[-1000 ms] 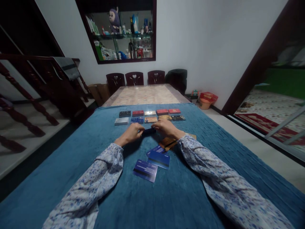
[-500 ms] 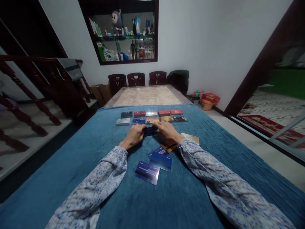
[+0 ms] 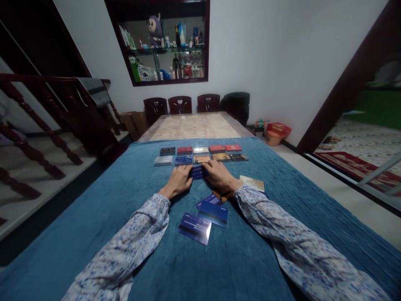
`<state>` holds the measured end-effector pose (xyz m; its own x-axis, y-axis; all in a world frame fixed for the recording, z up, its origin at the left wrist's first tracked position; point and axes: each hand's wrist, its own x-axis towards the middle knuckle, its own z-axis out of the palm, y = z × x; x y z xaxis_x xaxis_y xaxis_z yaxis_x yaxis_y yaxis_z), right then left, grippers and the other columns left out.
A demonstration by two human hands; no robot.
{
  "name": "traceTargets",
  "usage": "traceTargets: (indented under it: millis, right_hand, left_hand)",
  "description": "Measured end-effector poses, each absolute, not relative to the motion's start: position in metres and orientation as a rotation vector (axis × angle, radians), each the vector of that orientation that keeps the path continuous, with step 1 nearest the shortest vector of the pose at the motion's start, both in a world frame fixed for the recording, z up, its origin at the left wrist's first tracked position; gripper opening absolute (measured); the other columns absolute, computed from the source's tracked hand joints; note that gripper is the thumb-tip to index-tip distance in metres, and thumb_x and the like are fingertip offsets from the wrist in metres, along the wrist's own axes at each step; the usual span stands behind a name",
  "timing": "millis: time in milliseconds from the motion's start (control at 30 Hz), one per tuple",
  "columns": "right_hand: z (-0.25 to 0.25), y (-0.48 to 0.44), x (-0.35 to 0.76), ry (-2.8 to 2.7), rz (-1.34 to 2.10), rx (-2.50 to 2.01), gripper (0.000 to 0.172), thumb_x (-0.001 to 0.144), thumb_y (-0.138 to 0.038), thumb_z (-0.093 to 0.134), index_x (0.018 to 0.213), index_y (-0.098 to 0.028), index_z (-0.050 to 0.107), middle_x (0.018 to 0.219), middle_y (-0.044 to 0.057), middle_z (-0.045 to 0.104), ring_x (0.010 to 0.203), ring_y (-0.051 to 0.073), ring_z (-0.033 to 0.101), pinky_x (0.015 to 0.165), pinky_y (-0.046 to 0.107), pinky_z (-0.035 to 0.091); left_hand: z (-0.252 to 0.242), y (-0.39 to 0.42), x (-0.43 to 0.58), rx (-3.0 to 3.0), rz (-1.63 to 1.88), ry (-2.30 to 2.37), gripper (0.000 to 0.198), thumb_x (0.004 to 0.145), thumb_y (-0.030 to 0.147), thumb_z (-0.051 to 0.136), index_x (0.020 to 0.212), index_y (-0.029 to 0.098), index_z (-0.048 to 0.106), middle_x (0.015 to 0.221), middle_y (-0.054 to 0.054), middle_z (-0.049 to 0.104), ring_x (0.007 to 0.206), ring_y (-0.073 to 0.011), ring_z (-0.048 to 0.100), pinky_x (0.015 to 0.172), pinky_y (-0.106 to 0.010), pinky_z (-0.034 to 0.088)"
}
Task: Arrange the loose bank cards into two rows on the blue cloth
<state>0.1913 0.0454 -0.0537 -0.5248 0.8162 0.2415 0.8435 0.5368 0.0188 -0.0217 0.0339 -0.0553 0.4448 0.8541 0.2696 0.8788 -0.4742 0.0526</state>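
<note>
A dark blue card (image 3: 198,172) lies between my two hands on the blue cloth (image 3: 94,217). My left hand (image 3: 179,180) pinches its left end and my right hand (image 3: 219,174) pinches its right end. Just beyond it, several cards lie in two neat rows (image 3: 200,154). Nearer to me lie loose cards: two blue ones (image 3: 213,211) overlapping, another blue one (image 3: 194,228) with a dark stripe, an orange one (image 3: 223,194) partly under my right wrist, and a beige one (image 3: 252,182).
The cloth covers the near half of a long table; its bare marble top (image 3: 194,125) runs to several dark chairs (image 3: 180,104). A wooden stair railing (image 3: 46,121) stands at left. A wall shelf (image 3: 163,42) holds bottles and a plush toy. A red basket (image 3: 275,131) sits on the floor.
Both hands have slid the dark blue card slightly away from me, closer to the two rows. The loose cards have not moved; the view shifted a little.
</note>
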Motion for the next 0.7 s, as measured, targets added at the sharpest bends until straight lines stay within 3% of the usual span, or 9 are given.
traceTargets:
  millis: [367, 533, 700]
  right_hand:
    - [-0.058, 0.051, 0.197, -2.575, -0.263, -1.426, 0.048, 0.091, -0.038, 0.060, 0.134, -0.017, 0.055, 0.130, 0.018, 0.058, 0.120, 0.032, 0.048, 0.088, 0.040, 0.042]
    - [-0.054, 0.053, 0.200, -2.628, -0.241, -1.379, 0.053, 0.092, -0.041, 0.059, 0.136, -0.014, 0.053, 0.130, 0.019, 0.057, 0.121, 0.032, 0.047, 0.090, 0.042, 0.041]
    - [-0.053, 0.053, 0.201, -2.658, -0.231, -1.325, 0.051, 0.092, -0.042, 0.060, 0.134, -0.013, 0.054, 0.130, 0.019, 0.058, 0.120, 0.033, 0.047, 0.090, 0.042, 0.040]
  left_hand:
    - [-0.054, 0.036, -0.026, -2.610, -0.360, -1.654, 0.042, 0.086, 0.032, 0.063, 0.124, 0.017, 0.057, 0.124, -0.013, 0.059, 0.118, -0.0315, 0.055, 0.099, -0.046, 0.045]
    - [-0.053, 0.038, -0.028, -2.638, -0.428, -1.613, 0.053, 0.083, 0.029, 0.066, 0.133, 0.019, 0.051, 0.133, -0.013, 0.053, 0.125, -0.0315, 0.049, 0.101, -0.047, 0.044]
    - [-0.050, 0.038, -0.028, -2.677, -0.345, -1.605, 0.046, 0.086, 0.031, 0.064, 0.129, 0.018, 0.054, 0.132, -0.013, 0.055, 0.125, -0.0318, 0.048, 0.102, -0.049, 0.043]
